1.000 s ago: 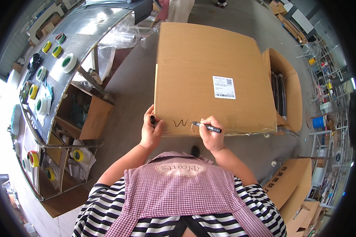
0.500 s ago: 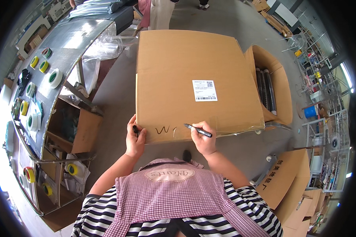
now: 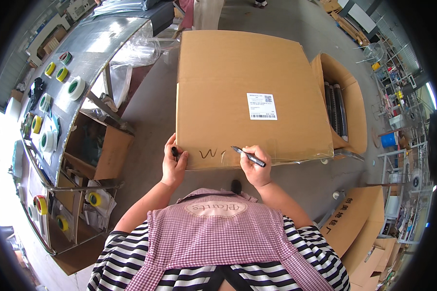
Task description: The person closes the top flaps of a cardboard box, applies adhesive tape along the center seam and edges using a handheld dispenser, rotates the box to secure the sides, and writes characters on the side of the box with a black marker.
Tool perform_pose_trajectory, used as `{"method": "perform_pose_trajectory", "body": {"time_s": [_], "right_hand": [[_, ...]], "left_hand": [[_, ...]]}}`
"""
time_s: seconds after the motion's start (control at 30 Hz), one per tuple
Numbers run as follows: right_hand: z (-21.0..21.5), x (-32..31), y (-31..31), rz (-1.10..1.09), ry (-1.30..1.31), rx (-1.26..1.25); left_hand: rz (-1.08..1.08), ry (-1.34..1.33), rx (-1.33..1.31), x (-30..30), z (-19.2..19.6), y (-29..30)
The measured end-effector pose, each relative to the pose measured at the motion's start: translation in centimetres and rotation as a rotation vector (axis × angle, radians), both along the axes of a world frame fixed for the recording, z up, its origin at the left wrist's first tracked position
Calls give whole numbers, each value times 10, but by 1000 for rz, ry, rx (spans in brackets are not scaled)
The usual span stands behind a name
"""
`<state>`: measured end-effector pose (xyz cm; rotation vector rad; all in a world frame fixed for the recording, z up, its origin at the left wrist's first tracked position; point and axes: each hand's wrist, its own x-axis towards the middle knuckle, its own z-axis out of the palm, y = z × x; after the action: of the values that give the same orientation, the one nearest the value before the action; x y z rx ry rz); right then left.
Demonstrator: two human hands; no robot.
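A large brown cardboard box (image 3: 228, 72) with a white label (image 3: 262, 106) fills the middle of the view. Black hand-drawn strokes (image 3: 208, 154) run along its near edge, at the left. Closed around a black marker pen (image 3: 253, 158), my right hand (image 3: 255, 167) points the tip at the cardboard just right of the strokes; I cannot tell whether the tip touches. At the near left corner, my left hand (image 3: 174, 162) rests against the box with a black marker cap (image 3: 174, 151) between its fingers.
On the left, a dark worktable (image 3: 102, 41) carries several tape rolls (image 3: 76, 88). An open carton (image 3: 359, 97) holding dark rolled items stands right of the box. Another carton (image 3: 354, 218) lies at the lower right. Metal shelving (image 3: 397, 179) lines the right side; a person (image 3: 206, 14) stands beyond the box.
The whole scene has shifted right and slightly up in view. Against the box, the pen tip has moved slightly left, toward the strokes. Both hands keep their holds.
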<state>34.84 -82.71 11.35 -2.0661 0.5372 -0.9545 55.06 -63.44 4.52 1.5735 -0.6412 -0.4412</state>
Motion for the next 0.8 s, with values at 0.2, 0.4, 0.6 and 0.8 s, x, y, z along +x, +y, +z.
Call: {"method": "perform_pose_trajectory", "body": {"time_s": [0.2,0.4,0.6,0.8], "right_hand": [[-10,-5,-6,-12,10,-120],[-6,-7,0,56,-12,-117],[2,-3,5,18,25,-124],[6,-5,5,-25,-1,-27]], "left_hand": [[-17,15,15,-3,6,-3],[-9,9,8,-3,8,-3],[-7,2,-3,-1,4,-3],[-6,3,9,-2,4,-2]]}}
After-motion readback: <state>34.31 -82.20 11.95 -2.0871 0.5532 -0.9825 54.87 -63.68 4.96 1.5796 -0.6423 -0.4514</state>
